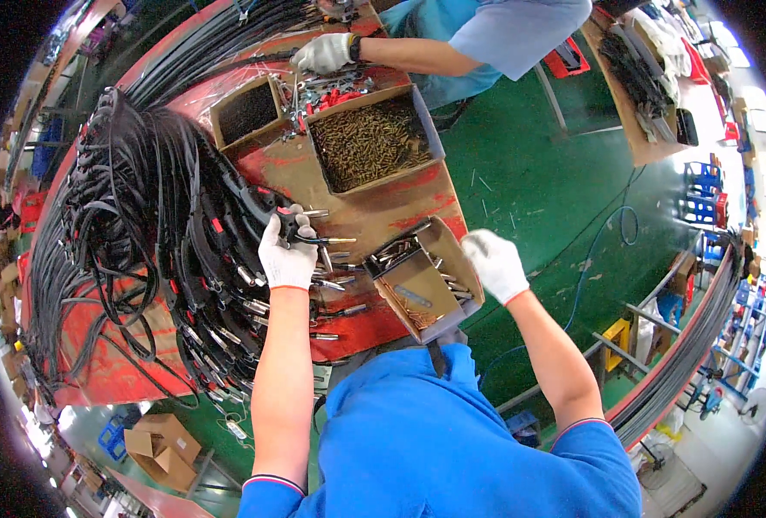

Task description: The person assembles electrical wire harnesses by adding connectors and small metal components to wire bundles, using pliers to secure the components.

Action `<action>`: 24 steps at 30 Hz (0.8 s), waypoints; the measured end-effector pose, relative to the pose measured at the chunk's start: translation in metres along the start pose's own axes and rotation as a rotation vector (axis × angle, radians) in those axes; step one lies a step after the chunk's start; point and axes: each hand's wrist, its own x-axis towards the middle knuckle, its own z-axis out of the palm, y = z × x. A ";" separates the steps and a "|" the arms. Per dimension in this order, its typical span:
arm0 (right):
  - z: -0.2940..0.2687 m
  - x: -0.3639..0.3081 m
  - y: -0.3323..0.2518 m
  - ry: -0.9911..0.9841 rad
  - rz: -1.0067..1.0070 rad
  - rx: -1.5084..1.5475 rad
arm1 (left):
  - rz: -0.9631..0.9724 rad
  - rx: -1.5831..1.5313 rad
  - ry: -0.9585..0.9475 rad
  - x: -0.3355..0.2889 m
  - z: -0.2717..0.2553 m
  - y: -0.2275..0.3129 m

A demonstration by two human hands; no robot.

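Note:
My left hand [288,255], in a white glove, is closed round a black cable end [303,235]. A thin brass-coloured tip [340,241] sticks out from it to the right. My right hand [497,266], also gloved, is at the right side of a small divided cardboard box [393,300], its fingers curled in. Whatever those fingers hold, if anything, is hidden. Metal sleeves [397,250] and thin copper-coloured pieces lie in the box's compartments. Beside my left hand, a big bundle of black cables [154,198] ends in several silver plugs [253,305].
Behind the small box stands a larger box [434,129] full of brass-coloured parts, with a box of small black pieces [246,112] to its left. Across the red-and-brown table [361,324], a co-worker's gloved hand [324,53] rests on black cables. A green floor [538,198] lies to the right.

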 end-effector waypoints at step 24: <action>0.090 0.014 0.036 -0.208 0.296 -0.325 | -0.021 0.002 -0.108 -0.022 0.007 0.014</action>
